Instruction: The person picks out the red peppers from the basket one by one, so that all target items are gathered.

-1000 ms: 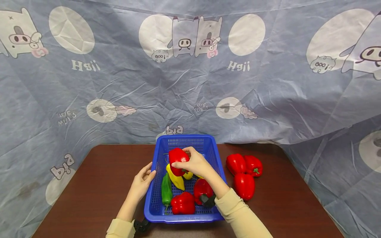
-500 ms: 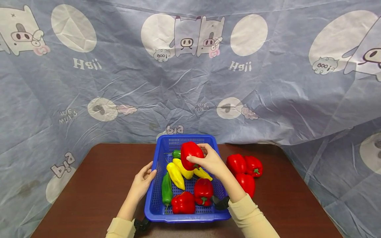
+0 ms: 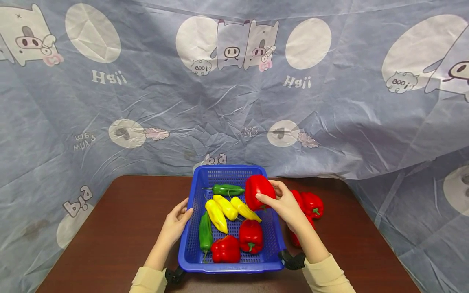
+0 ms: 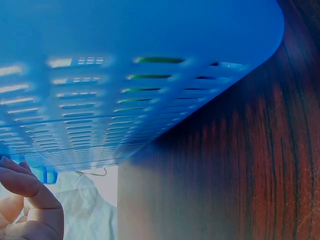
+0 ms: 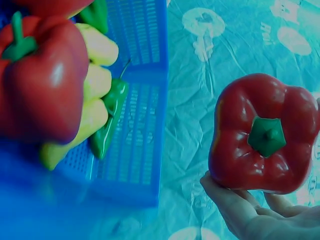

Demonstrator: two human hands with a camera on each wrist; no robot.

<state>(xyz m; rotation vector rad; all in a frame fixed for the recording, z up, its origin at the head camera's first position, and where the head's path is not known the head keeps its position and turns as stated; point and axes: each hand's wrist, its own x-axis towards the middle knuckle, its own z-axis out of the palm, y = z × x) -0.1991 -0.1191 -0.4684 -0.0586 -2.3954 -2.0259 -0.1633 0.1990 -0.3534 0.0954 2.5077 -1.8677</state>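
Observation:
A red bell pepper [image 3: 259, 192] is held in my right hand [image 3: 287, 205] above the right wall of the blue plastic basket [image 3: 231, 267]. In the right wrist view that bell pepper [image 5: 262, 134] shows its green stem, with my thumb and fingers round its sides. My left hand [image 3: 176, 221] grips the basket's left rim; its fingertips are partly hidden there. Inside the basket lie two red bell peppers [image 3: 250, 236], several slim peppers in yellow [image 3: 217, 216], and two green ones [image 3: 206, 232], one along the far end and one by the left wall.
Several red bell peppers [image 3: 312, 204] lie on the brown table [image 3: 351, 244] right of the basket, partly behind my right hand. A grey printed cloth [image 3: 205, 101] hangs behind the table. Black wrist gear [image 3: 293, 260] sits by the basket's near right corner.
My right hand has carried the red bell pepper rightward from over the middle of the basket to its right side, uncovering the yellow and far green peppers. The left hand stays at the rim.

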